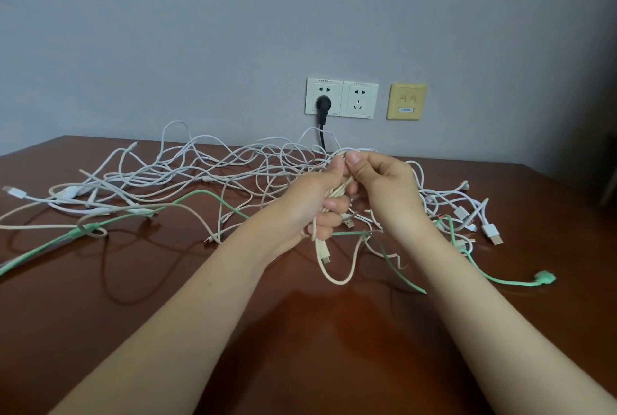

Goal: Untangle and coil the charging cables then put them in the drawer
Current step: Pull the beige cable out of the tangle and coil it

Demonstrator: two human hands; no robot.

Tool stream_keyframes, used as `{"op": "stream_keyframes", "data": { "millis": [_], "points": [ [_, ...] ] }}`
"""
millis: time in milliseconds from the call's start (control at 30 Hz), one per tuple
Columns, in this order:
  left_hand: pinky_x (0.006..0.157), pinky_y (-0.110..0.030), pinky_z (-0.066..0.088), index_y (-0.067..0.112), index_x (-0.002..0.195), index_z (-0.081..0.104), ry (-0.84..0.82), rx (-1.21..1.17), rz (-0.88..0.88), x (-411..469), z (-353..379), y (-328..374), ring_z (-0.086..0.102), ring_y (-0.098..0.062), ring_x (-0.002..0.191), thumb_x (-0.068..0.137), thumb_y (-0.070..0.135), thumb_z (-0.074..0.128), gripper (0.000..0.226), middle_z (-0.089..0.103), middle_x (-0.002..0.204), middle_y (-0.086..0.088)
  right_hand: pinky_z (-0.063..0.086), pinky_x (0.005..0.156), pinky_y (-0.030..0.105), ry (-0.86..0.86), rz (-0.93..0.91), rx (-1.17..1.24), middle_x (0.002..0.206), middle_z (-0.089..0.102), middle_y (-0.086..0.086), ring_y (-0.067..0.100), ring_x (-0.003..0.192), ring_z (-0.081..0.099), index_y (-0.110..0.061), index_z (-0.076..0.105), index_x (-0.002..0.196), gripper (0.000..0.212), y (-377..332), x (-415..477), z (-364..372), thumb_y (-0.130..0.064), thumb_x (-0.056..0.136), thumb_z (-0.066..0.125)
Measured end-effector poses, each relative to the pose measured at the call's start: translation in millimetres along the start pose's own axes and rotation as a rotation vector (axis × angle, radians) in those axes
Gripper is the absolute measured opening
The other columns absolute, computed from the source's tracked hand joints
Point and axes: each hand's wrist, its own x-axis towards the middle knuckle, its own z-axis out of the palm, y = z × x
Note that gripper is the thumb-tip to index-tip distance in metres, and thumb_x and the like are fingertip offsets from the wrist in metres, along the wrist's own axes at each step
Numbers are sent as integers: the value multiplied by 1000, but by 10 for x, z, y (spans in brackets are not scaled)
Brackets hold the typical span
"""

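Both forearms reach forward, and the hands meet just below the wall socket (341, 97). The left hand (317, 201) clenches a bundle of cream cable (323, 251), while the right hand (384, 184) pinches its top loop. The tangled cables (233, 167) sprawl over the bench (300, 331) beneath the socket.

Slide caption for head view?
Left hand and right hand grip a cream cable bundle over tangled cables on a table.
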Motion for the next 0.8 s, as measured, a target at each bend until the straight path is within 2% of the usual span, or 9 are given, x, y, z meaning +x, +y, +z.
{"op": "stream_keyframes", "data": {
  "millis": [100,167,200,267,333,433,567,667,800],
  "points": [
    [35,-10,15,17,67,39,143,-24,102,50,24,-39,19,-1,30,99,43,27,42,28,39,11,41,38,18,-51,37,21,54,54,-7,4,38,45,-16,55,77,23,-16,-4,34,-16,97,46],
    [34,-9,17,16,68,41,273,-80,174,80,-25,-23,21,-1,27,100,38,29,41,29,35,10,46,44,22,-156,126,-28,69,55,0,8,43,50,-16,47,87,11,-40,-31,53,-23,95,51],
    [33,-9,17,16,68,41,337,-83,211,96,-63,-14,22,-2,26,101,37,29,42,29,34,10,47,48,25,-236,180,-90,73,56,2,11,47,52,-16,43,91,15,-52,-54,53,-25,92,55],
    [32,-10,18,16,68,40,431,-81,268,123,-126,1,22,-2,26,101,37,28,42,29,34,11,47,53,26,-443,247,-258,73,58,4,15,49,55,-17,40,95,25,-77,-123,60,-25,87,62],
    [33,-11,18,16,68,39,466,-146,300,135,-164,12,21,-2,27,101,38,27,41,27,35,12,42,49,19,-583,184,-424,65,58,2,10,42,51,-19,41,93,24,-55,-188,88,-21,86,64],
    [33,-10,20,16,68,37,511,-228,322,129,-212,36,21,-3,28,101,36,27,40,25,35,11,32,48,18,-486,-25,-617,52,48,-7,2,40,40,-19,49,88,16,13,-164,95,-21,86,65],
    [33,-9,23,15,69,37,517,-166,339,114,-256,41,21,-3,28,102,34,28,39,24,35,12,31,51,16,-359,-112,-518,43,45,-12,2,44,41,-24,57,79,14,-25,-104,9,-18,81,70],
    [33,-11,23,15,68,39,571,-17,336,126,-276,31,24,-4,29,102,33,29,40,28,34,12,39,59,17,-350,-159,-505,48,49,-13,2,51,45,-23,64,71,19,-50,-95,-52,-9,82,66],
    [48,-28,26,16,63,43,642,305,347,167,-267,-22,31,-17,43,101,34,31,43,35,35,7,42,65,18,-339,-225,-528,67,63,-7,9,64,55,-23,67,71,17,-43,-127,-12,-9,80,71]
  ]
}}
